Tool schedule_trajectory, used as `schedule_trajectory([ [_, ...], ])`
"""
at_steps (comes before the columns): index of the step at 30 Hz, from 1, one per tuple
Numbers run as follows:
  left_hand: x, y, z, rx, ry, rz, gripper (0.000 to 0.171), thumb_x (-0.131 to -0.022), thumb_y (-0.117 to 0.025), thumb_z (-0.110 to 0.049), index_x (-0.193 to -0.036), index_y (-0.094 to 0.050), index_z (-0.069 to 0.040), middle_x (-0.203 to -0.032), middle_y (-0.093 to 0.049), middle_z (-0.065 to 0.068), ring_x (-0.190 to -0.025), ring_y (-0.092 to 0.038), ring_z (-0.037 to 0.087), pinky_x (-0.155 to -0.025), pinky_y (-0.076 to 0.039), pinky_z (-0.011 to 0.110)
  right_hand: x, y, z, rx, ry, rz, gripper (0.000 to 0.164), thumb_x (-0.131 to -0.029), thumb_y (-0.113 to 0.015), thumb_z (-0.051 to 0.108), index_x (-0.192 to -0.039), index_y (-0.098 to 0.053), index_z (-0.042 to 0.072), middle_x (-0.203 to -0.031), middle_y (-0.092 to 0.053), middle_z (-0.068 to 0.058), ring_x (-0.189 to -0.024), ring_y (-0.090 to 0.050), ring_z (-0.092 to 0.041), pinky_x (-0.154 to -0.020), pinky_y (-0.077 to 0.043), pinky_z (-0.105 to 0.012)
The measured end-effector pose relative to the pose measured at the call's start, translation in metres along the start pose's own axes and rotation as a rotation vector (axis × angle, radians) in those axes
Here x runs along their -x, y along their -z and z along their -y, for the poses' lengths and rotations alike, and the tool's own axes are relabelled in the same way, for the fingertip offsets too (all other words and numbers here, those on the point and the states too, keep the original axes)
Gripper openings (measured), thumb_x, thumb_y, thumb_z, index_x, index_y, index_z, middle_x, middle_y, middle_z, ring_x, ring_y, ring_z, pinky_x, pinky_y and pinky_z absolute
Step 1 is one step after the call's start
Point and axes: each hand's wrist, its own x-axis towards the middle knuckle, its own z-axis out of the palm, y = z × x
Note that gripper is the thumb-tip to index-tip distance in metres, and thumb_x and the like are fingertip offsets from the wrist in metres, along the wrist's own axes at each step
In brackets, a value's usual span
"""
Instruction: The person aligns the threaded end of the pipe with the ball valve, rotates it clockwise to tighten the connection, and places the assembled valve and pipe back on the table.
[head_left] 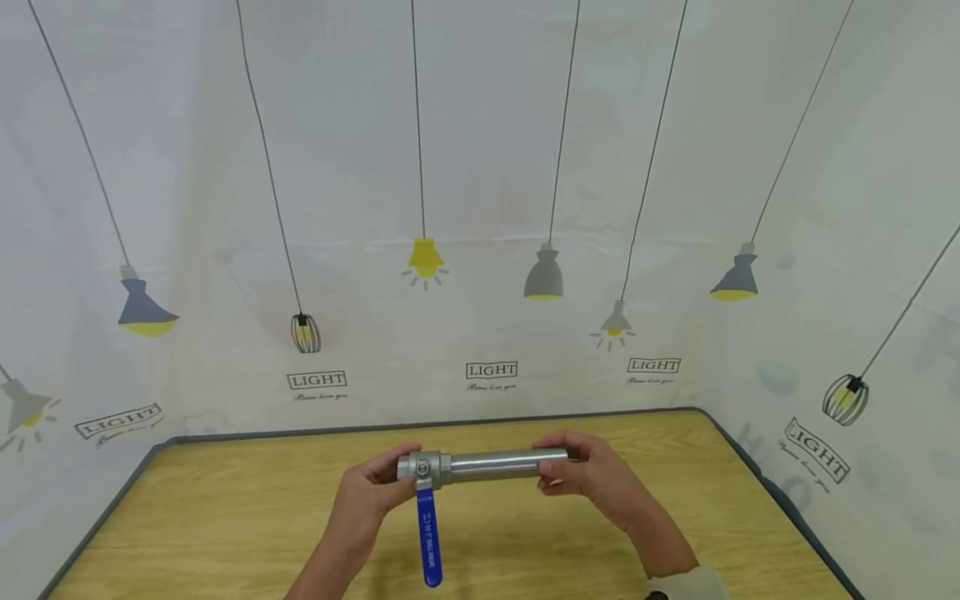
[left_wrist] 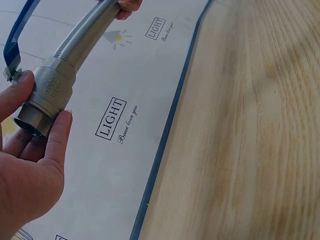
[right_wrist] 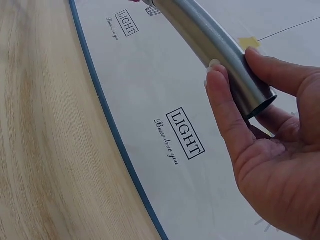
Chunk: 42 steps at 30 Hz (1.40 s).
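A steel ball valve with a long blue lever handle is joined to a straight metal pipe. Both are held up level above the table. My left hand grips the valve body at its free end, thumb and fingers on opposite sides, as the left wrist view also shows on the valve. At the other end, my right hand pinches the pipe near its open end between thumb and fingers. The lever points down toward me in the head view.
A wood-grain table lies below, with a dark blue edge strip along its back and sides. White sheeting printed with hanging lamps and the word LIGHT rises around it on the back and both sides.
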Motion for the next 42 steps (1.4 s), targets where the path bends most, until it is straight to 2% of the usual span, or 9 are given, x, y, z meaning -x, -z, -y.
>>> schedule_trajectory([
  [21, 0.0029, -0.0011, -0.0022, -0.026, -0.001, -0.009, 0.044, -0.082, -0.071, -0.002, -0.125, -0.065, -0.006, -0.122, -0.065, 0.014, -0.108, -0.063, 0.022, -0.090, -0.055, 0.037, 0.0001, 0.0001, -0.0003, 0.000, -0.012, -0.006, 0.046, -0.092, -0.067, 0.020, -0.122, -0.054, -0.012, -0.097, -0.063, -0.012, -0.081, -0.065, -0.017, -0.078, -0.059, -0.035],
  [26, 0.0030, -0.0004, -0.0024, -0.025, 0.005, -0.009, 0.044, -0.082, -0.073, -0.004, -0.125, -0.065, -0.006, -0.121, -0.066, 0.013, -0.107, -0.063, 0.022, -0.090, -0.055, 0.037, 0.0011, 0.0002, -0.0006, -0.011, -0.013, 0.007, 0.044, -0.088, -0.069, 0.009, -0.125, -0.056, -0.008, -0.102, -0.064, -0.011, -0.084, -0.065, -0.018, -0.081, -0.058, -0.036],
  [31, 0.0024, 0.0001, -0.0014, -0.024, 0.013, -0.017, 0.044, -0.082, -0.072, -0.003, -0.125, -0.065, -0.005, -0.122, -0.065, 0.014, -0.107, -0.063, 0.022, -0.089, -0.055, 0.036, 0.0015, 0.0012, -0.0015, -0.013, 0.004, 0.022, 0.049, -0.080, -0.072, 0.000, -0.126, -0.055, -0.004, -0.106, -0.063, -0.016, -0.087, -0.065, -0.019, -0.082, -0.057, -0.037],
  [36, 0.0014, 0.0009, -0.0010, -0.010, 0.005, -0.015, 0.045, -0.080, -0.071, -0.001, -0.125, -0.065, -0.005, -0.121, -0.066, 0.015, -0.107, -0.063, 0.023, -0.088, -0.055, 0.034, 0.0015, 0.0014, -0.0013, -0.019, 0.022, 0.015, 0.049, -0.082, -0.072, 0.001, -0.126, -0.053, -0.009, -0.106, -0.062, -0.019, -0.084, -0.066, -0.017, -0.082, -0.058, -0.037],
  [42, 0.0006, 0.0011, -0.0007, 0.006, 0.001, -0.015, 0.044, -0.080, -0.070, 0.000, -0.124, -0.065, -0.006, -0.122, -0.066, 0.016, -0.107, -0.063, 0.023, -0.088, -0.055, 0.034, 0.0014, 0.0023, -0.0019, -0.018, 0.018, 0.001, 0.047, -0.086, -0.070, 0.004, -0.128, -0.053, -0.009, -0.108, -0.063, -0.014, -0.083, -0.066, -0.016, -0.081, -0.058, -0.037],
])
